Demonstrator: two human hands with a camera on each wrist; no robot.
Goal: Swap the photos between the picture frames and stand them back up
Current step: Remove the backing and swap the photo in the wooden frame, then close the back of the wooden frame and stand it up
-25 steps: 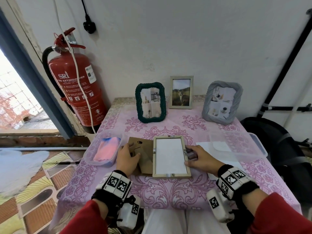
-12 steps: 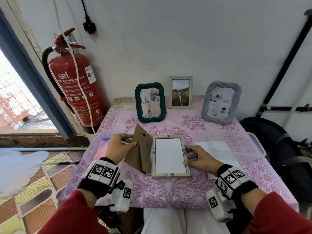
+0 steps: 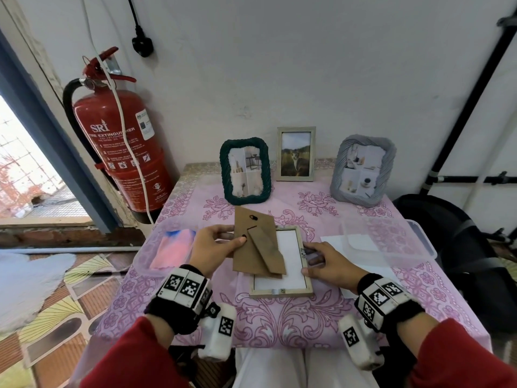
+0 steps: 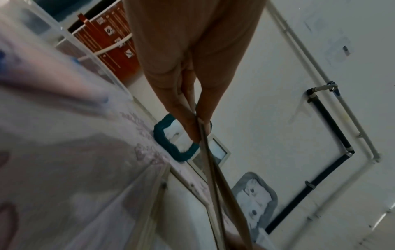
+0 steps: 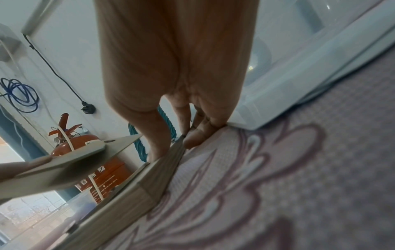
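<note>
A light wooden frame (image 3: 280,292) lies face down on the pink tablecloth, with the white back of a photo (image 3: 291,256) showing inside it. My left hand (image 3: 223,242) pinches a brown backing board (image 3: 253,239) with a fold-out stand and holds it tilted over the frame's left half. In the left wrist view the board (image 4: 213,186) shows edge-on between thumb and fingers. My right hand (image 3: 309,260) rests with straight fingers against the frame's right edge (image 5: 149,182) by a small clip. At the back stand a green frame (image 3: 244,170), a beige frame (image 3: 296,154) with a cat photo and a grey frame (image 3: 362,170).
A clear box with a pink cloth (image 3: 173,247) sits at the left table edge. A clear box (image 3: 389,239) and white paper (image 3: 331,242) lie to the right. A red fire extinguisher (image 3: 120,152) stands by the wall on the left, and a black bag (image 3: 453,247) lies right of the table.
My left hand has picked the backing board up off the cloth left of the frame and carried it right, over the frame. The right hand has stayed at the frame's right edge.
</note>
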